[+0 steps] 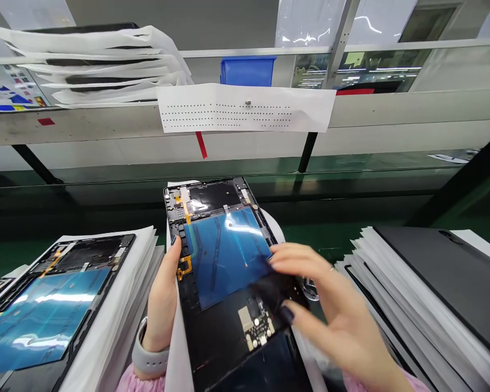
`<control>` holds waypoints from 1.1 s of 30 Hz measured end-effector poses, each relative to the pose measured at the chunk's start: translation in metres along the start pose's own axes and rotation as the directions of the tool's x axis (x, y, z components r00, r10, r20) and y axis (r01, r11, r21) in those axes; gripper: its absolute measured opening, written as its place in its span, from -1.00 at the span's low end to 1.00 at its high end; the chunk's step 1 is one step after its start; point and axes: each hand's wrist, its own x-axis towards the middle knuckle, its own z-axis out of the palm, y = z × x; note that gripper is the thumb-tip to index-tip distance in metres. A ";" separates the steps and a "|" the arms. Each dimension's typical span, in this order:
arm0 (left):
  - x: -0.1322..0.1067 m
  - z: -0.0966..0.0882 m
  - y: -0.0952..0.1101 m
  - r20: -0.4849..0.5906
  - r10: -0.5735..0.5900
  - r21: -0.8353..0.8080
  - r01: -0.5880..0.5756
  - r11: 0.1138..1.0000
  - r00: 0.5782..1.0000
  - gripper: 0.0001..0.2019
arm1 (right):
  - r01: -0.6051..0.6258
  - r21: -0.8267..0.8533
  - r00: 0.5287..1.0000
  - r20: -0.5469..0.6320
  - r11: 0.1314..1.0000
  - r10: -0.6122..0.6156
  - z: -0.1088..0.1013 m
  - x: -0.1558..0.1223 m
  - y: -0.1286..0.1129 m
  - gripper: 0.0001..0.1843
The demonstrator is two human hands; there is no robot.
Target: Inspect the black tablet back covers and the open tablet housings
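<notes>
Right grip (335, 316): lower right of centre, fingertips and thumb pinched on dark glossy film (265, 288), blurred.
Left grip (161, 305): clasps left edge of tablet (228, 256), thumb on top.
Tablet: centre frame, flat black rectangular shell, shiny blue panel.

Blue bin (247, 71) rear; tablet stack (44, 305) L side.
</notes>
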 end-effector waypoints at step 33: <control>0.006 -0.019 -0.010 0.110 0.014 0.150 -0.031 0.988 0.994 -0.76 | -0.456 0.411 0.803 -0.192 0.789 0.564 0.008 0.009 0.011 -0.46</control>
